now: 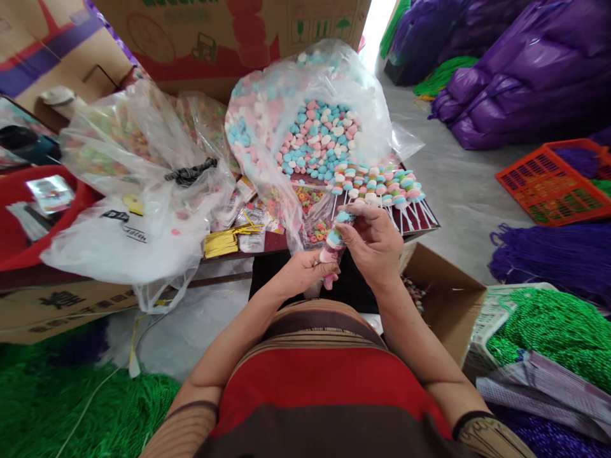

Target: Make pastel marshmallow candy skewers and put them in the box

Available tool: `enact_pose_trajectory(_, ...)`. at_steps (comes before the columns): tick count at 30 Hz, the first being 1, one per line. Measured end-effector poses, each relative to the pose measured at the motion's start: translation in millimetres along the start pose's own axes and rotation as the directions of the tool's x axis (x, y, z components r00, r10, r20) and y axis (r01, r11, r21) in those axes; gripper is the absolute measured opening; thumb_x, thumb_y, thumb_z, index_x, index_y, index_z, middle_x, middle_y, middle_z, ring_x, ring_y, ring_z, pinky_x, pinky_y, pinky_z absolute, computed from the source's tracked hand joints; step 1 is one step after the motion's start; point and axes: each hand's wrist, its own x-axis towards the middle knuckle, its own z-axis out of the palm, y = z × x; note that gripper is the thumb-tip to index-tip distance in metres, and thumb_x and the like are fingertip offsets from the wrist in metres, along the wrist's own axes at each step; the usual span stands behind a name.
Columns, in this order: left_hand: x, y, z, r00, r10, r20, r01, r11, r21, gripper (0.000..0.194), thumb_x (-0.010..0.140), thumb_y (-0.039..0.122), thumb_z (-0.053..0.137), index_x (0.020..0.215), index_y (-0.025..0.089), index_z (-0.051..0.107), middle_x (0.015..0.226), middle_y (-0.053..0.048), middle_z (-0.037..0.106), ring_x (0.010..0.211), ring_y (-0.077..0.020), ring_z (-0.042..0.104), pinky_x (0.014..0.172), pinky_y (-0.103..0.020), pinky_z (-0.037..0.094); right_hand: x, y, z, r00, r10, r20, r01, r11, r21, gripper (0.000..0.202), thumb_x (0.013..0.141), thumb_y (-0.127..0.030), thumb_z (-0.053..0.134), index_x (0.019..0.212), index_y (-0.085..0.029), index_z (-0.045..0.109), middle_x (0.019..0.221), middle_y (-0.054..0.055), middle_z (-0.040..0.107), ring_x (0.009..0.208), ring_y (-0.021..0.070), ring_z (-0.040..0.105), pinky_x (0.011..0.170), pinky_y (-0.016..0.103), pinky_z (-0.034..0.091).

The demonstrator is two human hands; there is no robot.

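Note:
A skewer of pastel marshmallows (335,238) in blue, white and pink is held upright in front of my body, apparently inside a clear wrapper. My left hand (309,270) grips its lower end. The fingers and thumb of my right hand (375,238) pinch around its top. Just beyond, finished marshmallow skewers (379,184) lie in a row with white sticks toward me. A large clear bag of loose marshmallows (319,137) lies open behind them. Colourful ring candies (310,198) sit in clear plastic between my hands and that bag.
Yellow twist ties (221,244) lie at the table's front edge. A white plastic bag (128,235) and a red basin (81,191) are left. An open cardboard box (446,296) stands right of my arm; an orange crate (554,184) and green cords (554,331) lie further right.

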Motion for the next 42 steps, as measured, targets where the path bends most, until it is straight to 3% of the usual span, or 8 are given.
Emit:
enact_pose_trajectory(7,1,5,-3.3,0.999,0.017,-0.037,-0.016,1.000,0.006,0.058,0.080,0.073,0.068,0.072,0.015,0.066,0.061,-0.002,0.067,0.063,-0.0133,0.063,0.073,-0.028,0.051,0,0,2,1.000,0.004,-0.020,-0.004,1.000,-0.024,0.021,0.090,-0.038,0.075,0.106,-0.025,0.070,0.104,0.005,0.077,0.095,0.0182,0.075,0.084,0.032,0.064)
enact_pose_trajectory(13,2,9,-3.4,0.998,0.032,-0.060,-0.029,0.998,0.056,0.066,0.075,0.081,0.066,0.067,0.016,0.064,0.057,-0.002,0.065,0.063,-0.0134,0.063,0.072,-0.028,0.052,1,-8,8,0.998,0.036,0.043,-0.036,0.999,-0.001,0.022,0.091,-0.041,0.073,0.104,-0.024,0.070,0.102,0.004,0.077,0.087,0.0166,0.074,0.078,0.030,0.065)
enact_pose_trajectory(19,1,9,-4.5,0.999,-0.005,-0.045,0.009,0.996,0.091,0.068,0.078,0.082,0.061,0.071,0.015,0.066,0.049,0.001,0.057,0.051,-0.0108,0.056,0.058,-0.024,0.046,3,-11,10,0.995,0.087,0.058,-0.086,0.996,-0.005,0.017,0.089,-0.038,0.073,0.100,-0.024,0.071,0.099,0.004,0.078,0.082,0.0164,0.073,0.077,0.032,0.065)
enact_pose_trajectory(24,3,8,-10.0,0.996,-0.012,-0.086,0.028,0.982,0.187,0.074,0.076,0.086,0.057,0.071,0.014,0.068,0.050,0.002,0.055,0.042,-0.0063,0.043,0.048,-0.022,0.035,5,-2,9,0.977,0.184,0.109,-0.200,0.968,0.151,0.027,0.088,-0.049,0.073,0.101,-0.024,0.070,0.104,0.004,0.076,0.090,0.0176,0.074,0.082,0.033,0.064)
enact_pose_trajectory(27,5,4,-12.7,0.994,-0.007,-0.108,0.028,0.981,0.194,0.072,0.076,0.084,0.059,0.073,0.013,0.071,0.055,0.001,0.058,0.042,-0.0052,0.040,0.045,-0.022,0.031,10,1,6,0.951,0.265,0.157,-0.300,0.914,0.274,0.035,0.094,-0.059,0.063,0.105,-0.027,0.070,0.103,0.004,0.077,0.090,0.0178,0.075,0.079,0.034,0.064)
enact_pose_trajectory(30,5,0,-14.5,0.994,-0.019,-0.108,0.038,0.984,0.175,0.073,0.075,0.084,0.060,0.078,0.012,0.073,0.060,0.000,0.061,0.042,-0.0052,0.040,0.045,-0.022,0.030,16,1,2,0.934,0.310,0.180,-0.351,0.889,0.293,0.040,0.097,-0.061,0.056,0.108,-0.027,0.073,0.099,0.004,0.079,0.091,0.0191,0.075,0.078,0.035,0.063)
enact_pose_trajectory(35,4,-1,-17.7,0.991,0.015,-0.133,0.021,0.965,0.261,0.070,0.080,0.081,0.057,0.071,0.013,0.072,0.054,-0.001,0.060,0.046,-0.0070,0.043,0.048,-0.022,0.033,23,-6,-6,0.928,0.286,0.239,-0.329,0.930,0.165,0.024,0.090,-0.047,0.073,0.093,-0.024,0.078,0.096,0.003,0.080,0.090,0.0184,0.073,0.082,0.034,0.060)
enact_pose_trajectory(42,6,-5,-14.4,0.994,-0.018,-0.110,0.042,0.975,0.219,0.065,0.080,0.076,0.061,0.079,0.013,0.074,0.063,-0.002,0.067,0.045,-0.0056,0.042,0.047,-0.021,0.034,30,-9,-3,0.972,0.164,0.167,-0.167,0.986,0.001,0.027,0.095,-0.047,0.066,0.083,-0.023,0.072,0.077,0.001,0.072,0.074,0.0161,0.066,0.075,0.033,0.057)
